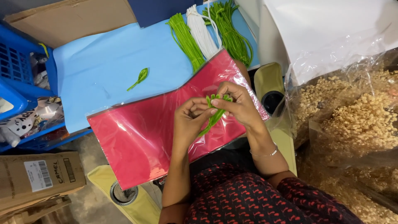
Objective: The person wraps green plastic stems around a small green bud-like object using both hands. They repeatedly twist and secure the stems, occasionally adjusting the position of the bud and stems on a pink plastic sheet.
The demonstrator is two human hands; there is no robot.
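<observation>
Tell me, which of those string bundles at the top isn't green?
The middle bundle is white; the left bundle and the right bundle beside it are both green.

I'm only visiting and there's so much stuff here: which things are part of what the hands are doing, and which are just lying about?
In use:
- left hand and right hand, pinching a green looped piece
- red sheet in clear wrap under them
- finished green piece
- green and white cord bundles

Lying about:
- blue crate
- cardboard box
- bags of beige bits
</observation>
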